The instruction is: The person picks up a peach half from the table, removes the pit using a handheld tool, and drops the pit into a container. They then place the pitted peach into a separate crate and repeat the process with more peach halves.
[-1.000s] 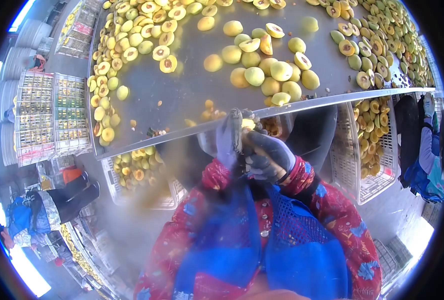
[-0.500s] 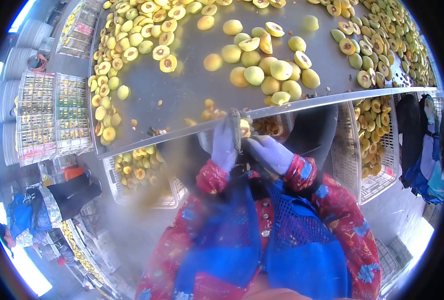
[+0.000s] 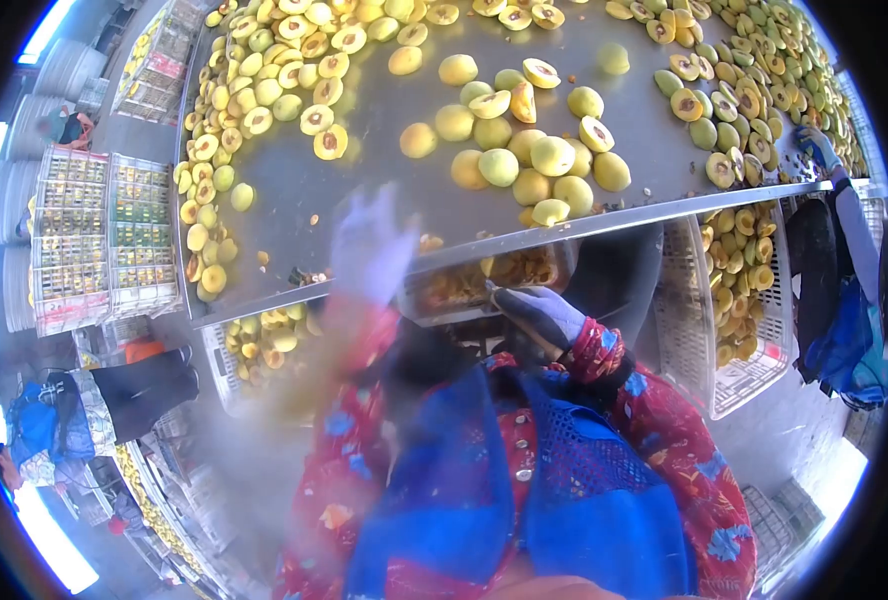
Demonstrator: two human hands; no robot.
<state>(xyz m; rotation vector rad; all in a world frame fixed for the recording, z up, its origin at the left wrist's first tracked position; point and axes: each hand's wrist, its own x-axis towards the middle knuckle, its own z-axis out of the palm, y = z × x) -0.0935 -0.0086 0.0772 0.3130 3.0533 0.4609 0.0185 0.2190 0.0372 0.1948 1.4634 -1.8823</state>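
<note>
My left hand (image 3: 372, 245), in a pale purple glove, is smeared by motion above the near table edge. Its fingers look spread, with no fruit visible in them. Just below that edge, my right hand (image 3: 547, 312), in a purple and dark glove, is closed around something I cannot make out; a small yellow piece (image 3: 487, 266) shows by its fingertips. Beneath is a bin (image 3: 444, 318) of orange-brown scraps. On the metal table (image 3: 294, 210), a cluster of whole and halved yellow-green, apricot-like fruit (image 3: 552, 155) lies in front of me.
More fruit halves (image 3: 289, 75) spread along the table's left; a large pile (image 3: 754, 80) covers its right. Fruit-filled crates stand below, including a white crate (image 3: 689, 310). A co-worker's gloved hand (image 3: 817, 148) reaches over the right pile. Stacked crates (image 3: 69, 240) stand left.
My left hand has parted from my right and moved left over the table edge. The fruit piece formerly between them is no longer there. A co-worker's hand has appeared at the right.
</note>
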